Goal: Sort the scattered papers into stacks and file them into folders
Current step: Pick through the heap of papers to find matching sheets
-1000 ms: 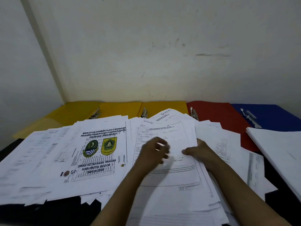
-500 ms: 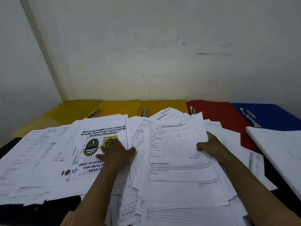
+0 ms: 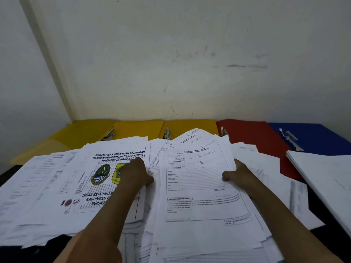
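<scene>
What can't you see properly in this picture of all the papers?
- Head view: the left hand covers part of the cover sheet, hiding its yellow crest and some title words.
- The form's small print is too small to read.
- The right-hand white stack is cut off by the picture's edge.
- Papers hide the near edges of the yellow folders.

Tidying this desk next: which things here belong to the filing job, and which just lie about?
Job: form stack held by left hand and right hand; cover sheet pile; yellow folders, red folder, blue folder.
Lying about: nothing visible.

Folders [image 3: 190, 125] lie behind the papers [image 3: 205, 196].
</scene>
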